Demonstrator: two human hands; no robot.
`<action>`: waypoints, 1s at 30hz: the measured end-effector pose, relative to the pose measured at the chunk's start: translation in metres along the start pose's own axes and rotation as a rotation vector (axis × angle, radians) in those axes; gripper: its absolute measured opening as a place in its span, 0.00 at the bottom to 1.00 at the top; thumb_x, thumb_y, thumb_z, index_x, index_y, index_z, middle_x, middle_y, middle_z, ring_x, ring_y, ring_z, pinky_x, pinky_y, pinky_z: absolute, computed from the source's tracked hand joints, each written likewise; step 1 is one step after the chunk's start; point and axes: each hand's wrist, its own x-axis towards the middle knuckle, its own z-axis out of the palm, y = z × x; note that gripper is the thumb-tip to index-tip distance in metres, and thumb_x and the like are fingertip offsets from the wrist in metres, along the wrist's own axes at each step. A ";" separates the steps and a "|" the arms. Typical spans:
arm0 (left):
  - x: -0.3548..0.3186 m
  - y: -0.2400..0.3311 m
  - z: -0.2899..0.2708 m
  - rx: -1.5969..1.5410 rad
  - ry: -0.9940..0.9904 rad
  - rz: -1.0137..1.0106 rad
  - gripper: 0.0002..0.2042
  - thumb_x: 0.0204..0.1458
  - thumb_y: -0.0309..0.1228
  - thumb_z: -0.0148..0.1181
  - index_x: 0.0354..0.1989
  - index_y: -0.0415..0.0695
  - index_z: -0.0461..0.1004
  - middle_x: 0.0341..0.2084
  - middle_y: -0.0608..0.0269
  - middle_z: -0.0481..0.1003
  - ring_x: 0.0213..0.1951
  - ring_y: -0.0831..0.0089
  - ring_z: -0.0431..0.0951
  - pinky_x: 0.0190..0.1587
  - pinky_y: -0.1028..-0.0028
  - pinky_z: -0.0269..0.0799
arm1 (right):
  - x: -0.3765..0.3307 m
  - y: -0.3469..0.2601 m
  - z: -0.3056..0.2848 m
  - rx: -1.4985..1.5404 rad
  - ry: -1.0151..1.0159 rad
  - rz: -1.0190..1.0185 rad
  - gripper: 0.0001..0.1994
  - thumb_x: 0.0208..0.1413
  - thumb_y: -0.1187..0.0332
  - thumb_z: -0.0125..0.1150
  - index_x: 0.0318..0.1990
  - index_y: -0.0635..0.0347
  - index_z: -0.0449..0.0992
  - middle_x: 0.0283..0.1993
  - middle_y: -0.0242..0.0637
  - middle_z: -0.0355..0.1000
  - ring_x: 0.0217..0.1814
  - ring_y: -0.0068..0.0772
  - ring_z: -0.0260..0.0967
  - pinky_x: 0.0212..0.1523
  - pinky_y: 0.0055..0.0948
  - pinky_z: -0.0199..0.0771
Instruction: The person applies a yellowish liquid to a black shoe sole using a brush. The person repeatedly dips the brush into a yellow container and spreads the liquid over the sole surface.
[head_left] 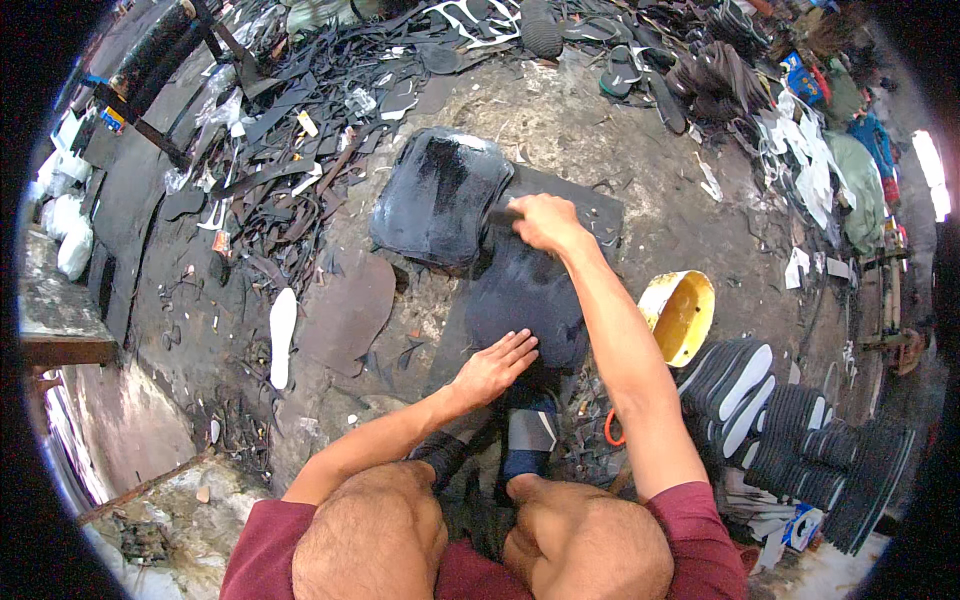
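Note:
A black sheet [527,305] lies on the floor before my feet. My left hand [497,367] rests on its near left part, palm down with the fingers stretched out. My right hand [546,222] is closed at the sheet's far end around a small dark piece [502,215], whose kind is hard to make out. Beside it, to the left, stands a stack of black sheets [440,195] with a shiny, partly whitish top. Another dark flat sheet [590,208] sticks out beyond my right hand.
A yellow container [678,318] lies tipped near my right forearm. Stacked soles [730,385] stand at the right. A white sole [283,338] and a brown sheet [347,312] lie left. Dark scraps [290,190] and several sandals [620,72] cover the far floor.

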 end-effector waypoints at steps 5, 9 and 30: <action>0.003 -0.006 -0.007 -0.080 -0.038 -0.029 0.28 0.52 0.26 0.56 0.65 0.39 0.69 0.69 0.52 0.67 0.73 0.57 0.62 0.73 0.59 0.62 | -0.052 -0.047 0.006 -0.035 -0.459 -0.536 0.25 0.49 0.67 0.63 0.56 0.31 0.82 0.48 0.43 0.83 0.48 0.51 0.81 0.48 0.50 0.81; 0.021 -0.023 -0.021 -0.139 -0.111 -0.033 0.33 0.45 0.20 0.60 0.67 0.41 0.68 0.68 0.55 0.67 0.72 0.58 0.63 0.73 0.61 0.63 | -0.049 -0.007 -0.017 0.012 0.068 -0.049 0.24 0.51 0.66 0.64 0.58 0.31 0.80 0.48 0.42 0.83 0.48 0.50 0.82 0.47 0.50 0.81; 0.015 0.057 -0.005 -0.370 -0.395 0.127 0.22 0.54 0.30 0.59 0.60 0.47 0.75 0.63 0.51 0.73 0.50 0.59 0.82 0.46 0.60 0.83 | -0.180 -0.069 0.012 0.751 0.462 -0.104 0.17 0.59 0.69 0.69 0.56 0.53 0.80 0.55 0.45 0.81 0.53 0.45 0.81 0.54 0.38 0.79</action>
